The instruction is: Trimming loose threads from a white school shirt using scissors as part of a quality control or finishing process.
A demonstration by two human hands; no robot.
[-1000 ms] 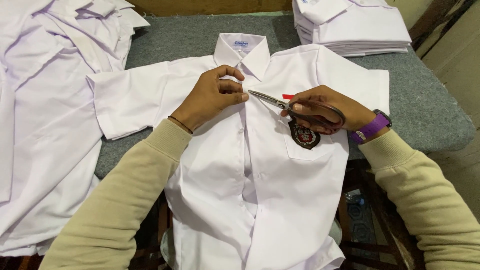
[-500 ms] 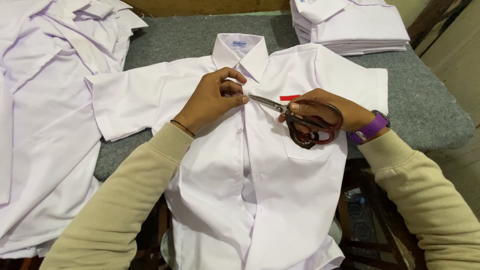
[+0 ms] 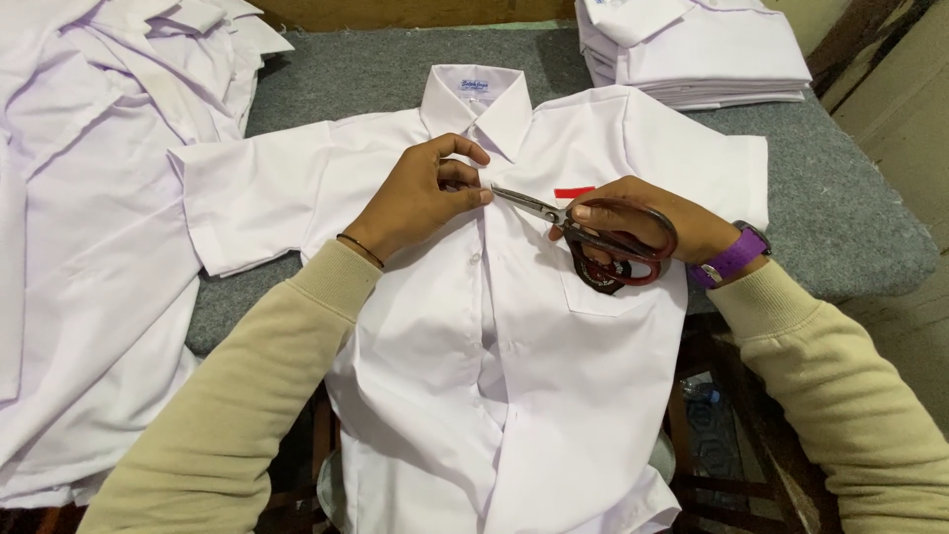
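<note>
Shirt (image 3: 494, 346) placket is pinched by the left hand (image 3: 420, 198); scissors (image 3: 583, 229), gripped by the right hand (image 3: 647, 222) beside the collar (image 3: 479, 99), could nick the cloth if tilted.

We count one white short-sleeved shirt (image 3: 514, 376) spread flat, one pair of dark-handled metal scissors (image 3: 593, 232), one neat stack of folded white shirts (image 3: 692, 49), one loose heap of white shirts (image 3: 89, 218), and two hands.
</note>
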